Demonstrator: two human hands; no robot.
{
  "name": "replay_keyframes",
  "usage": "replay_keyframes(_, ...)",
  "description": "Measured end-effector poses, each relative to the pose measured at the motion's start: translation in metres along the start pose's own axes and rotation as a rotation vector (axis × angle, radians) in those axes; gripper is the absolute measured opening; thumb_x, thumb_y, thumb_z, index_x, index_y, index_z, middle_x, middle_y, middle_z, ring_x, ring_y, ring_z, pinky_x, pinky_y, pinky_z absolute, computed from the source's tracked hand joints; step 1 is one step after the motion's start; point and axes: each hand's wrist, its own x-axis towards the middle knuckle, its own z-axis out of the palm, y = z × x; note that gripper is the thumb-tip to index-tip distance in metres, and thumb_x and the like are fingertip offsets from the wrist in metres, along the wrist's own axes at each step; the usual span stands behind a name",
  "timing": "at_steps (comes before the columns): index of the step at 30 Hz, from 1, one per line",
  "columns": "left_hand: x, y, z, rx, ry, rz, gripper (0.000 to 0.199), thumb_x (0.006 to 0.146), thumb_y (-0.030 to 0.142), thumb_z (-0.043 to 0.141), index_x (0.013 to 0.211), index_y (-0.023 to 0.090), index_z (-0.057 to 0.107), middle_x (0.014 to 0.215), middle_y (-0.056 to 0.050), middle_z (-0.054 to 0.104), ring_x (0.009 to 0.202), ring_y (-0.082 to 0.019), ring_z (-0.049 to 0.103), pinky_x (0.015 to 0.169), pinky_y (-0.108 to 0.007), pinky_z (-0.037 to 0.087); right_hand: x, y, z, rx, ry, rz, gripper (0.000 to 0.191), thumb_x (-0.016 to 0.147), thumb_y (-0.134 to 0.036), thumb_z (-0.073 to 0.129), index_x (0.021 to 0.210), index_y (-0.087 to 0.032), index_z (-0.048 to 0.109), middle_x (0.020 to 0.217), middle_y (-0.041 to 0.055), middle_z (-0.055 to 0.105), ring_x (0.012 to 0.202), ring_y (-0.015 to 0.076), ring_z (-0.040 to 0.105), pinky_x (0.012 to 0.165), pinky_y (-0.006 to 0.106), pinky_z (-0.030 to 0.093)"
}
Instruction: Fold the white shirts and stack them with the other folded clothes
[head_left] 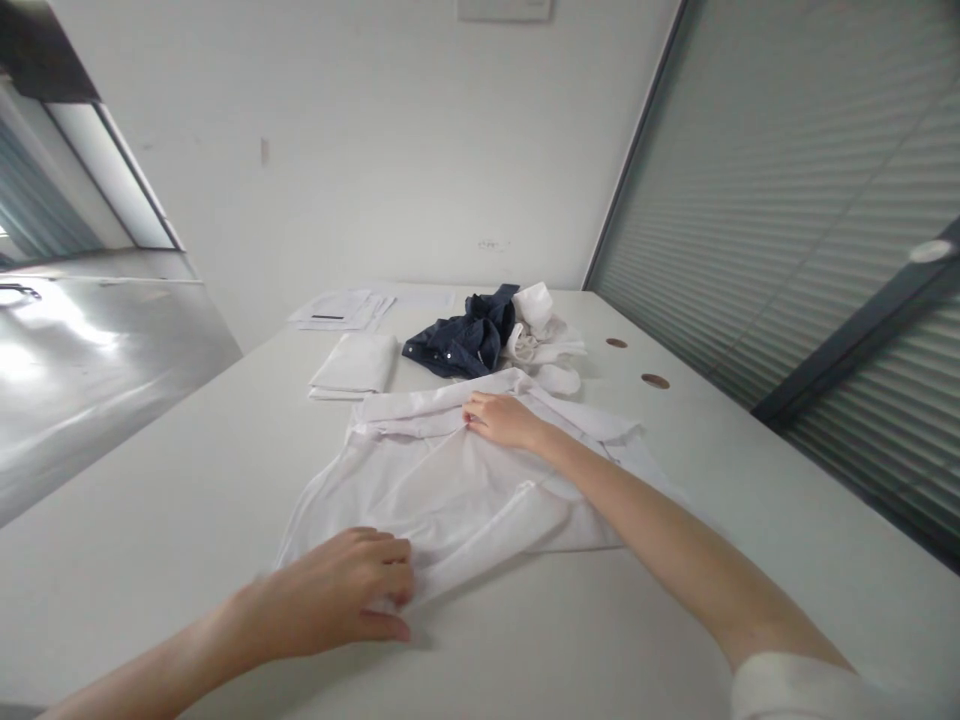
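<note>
A thin white shirt [450,485] lies spread and wrinkled on the white table in front of me. At its near left corner, my left hand [352,585] has its fingers curled round the edge of the cloth, with the thumb below. My right hand [501,418] reaches across the shirt and pinches the fabric close to the folded band along its far side. Between the two hands the cloth shows slanting creases. My right forearm covers part of the shirt's right side.
Behind the shirt lie a crumpled dark blue garment [469,335] and a heap of white clothing [544,335]. A folded white cloth [355,366] sits to their left, with papers [341,309] farther back. Two round holes pierce the table [750,500] at right, beside window blinds [787,200].
</note>
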Motion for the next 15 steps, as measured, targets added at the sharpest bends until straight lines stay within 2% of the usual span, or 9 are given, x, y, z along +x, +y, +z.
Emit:
replay_keyframes(3,-0.003,-0.006,-0.001,-0.124,0.125,-0.156,0.024,0.100,0.042,0.047,0.102,0.024,0.062,0.092,-0.002,0.068,0.077,-0.016,0.063,0.070,-0.027,0.044,-0.010,0.000,-0.016,0.076,0.149,0.080,0.015,0.098,-0.024,0.048,0.105,-0.018,0.061,0.098,0.0060,0.067,0.085,0.0181,0.062,0.074,0.026,0.040)
replay_keyframes(5,-0.002,-0.014,-0.002,-0.185,0.321,-0.264,0.029,0.103,0.039,0.037,0.110,0.024,0.061,0.098,-0.003,0.068,0.076,-0.015,0.063,0.071,-0.026,0.046,-0.022,-0.002,-0.030,0.166,0.243,0.082,0.016,0.099,-0.026,0.046,0.107,-0.018,0.057,0.089,0.0040,0.067,0.078,0.0171,0.061,0.071,0.026,0.040)
replay_keyframes(8,0.006,-0.035,-0.003,-0.250,0.643,-0.378,0.032,0.102,0.040,0.036,0.107,0.021,0.062,0.095,-0.005,0.068,0.076,-0.015,0.063,0.070,-0.027,0.048,-0.046,-0.012,-0.054,0.326,0.304,0.014,0.016,0.097,-0.030,0.047,0.104,-0.019,0.056,0.085,0.0022,0.065,0.076,0.0157,0.060,0.071,0.025,0.041)
replay_keyframes(10,0.015,-0.052,-0.003,-0.310,0.730,-0.420,0.032,0.100,0.038,0.036,0.105,0.019,0.061,0.086,-0.005,0.067,0.073,-0.015,0.063,0.068,-0.027,0.050,-0.065,-0.025,-0.069,0.407,0.198,-0.035,0.014,0.095,-0.030,0.051,0.099,-0.019,0.059,0.083,0.0008,0.065,0.075,0.0143,0.058,0.071,0.024,0.042)
replay_keyframes(11,0.020,-0.061,-0.002,-0.326,0.728,-0.433,0.030,0.099,0.036,0.037,0.106,0.019,0.061,0.084,-0.004,0.066,0.071,-0.015,0.063,0.068,-0.027,0.051,-0.075,-0.031,-0.075,0.430,0.079,-0.066,0.013,0.094,-0.030,0.054,0.097,-0.019,0.060,0.080,-0.0001,0.064,0.072,0.0134,0.057,0.069,0.023,0.041)
replay_keyframes(13,0.032,-0.076,0.000,-0.297,0.665,-0.444,0.028,0.095,0.030,0.040,0.110,0.019,0.062,0.086,-0.005,0.068,0.073,-0.016,0.064,0.068,-0.028,0.052,-0.091,-0.044,-0.081,0.435,-0.209,-0.121,0.014,0.092,-0.030,0.057,0.098,-0.020,0.063,0.076,-0.0013,0.064,0.066,0.0123,0.057,0.064,0.023,0.040)
replay_keyframes(15,0.043,-0.086,0.000,-0.224,0.574,-0.429,0.030,0.091,0.024,0.045,0.115,0.021,0.062,0.093,-0.005,0.069,0.079,-0.016,0.065,0.071,-0.028,0.052,-0.105,-0.054,-0.081,0.382,-0.424,-0.148,0.015,0.089,-0.030,0.062,0.100,-0.021,0.066,0.075,-0.0014,0.065,0.063,0.0127,0.058,0.059,0.023,0.038)
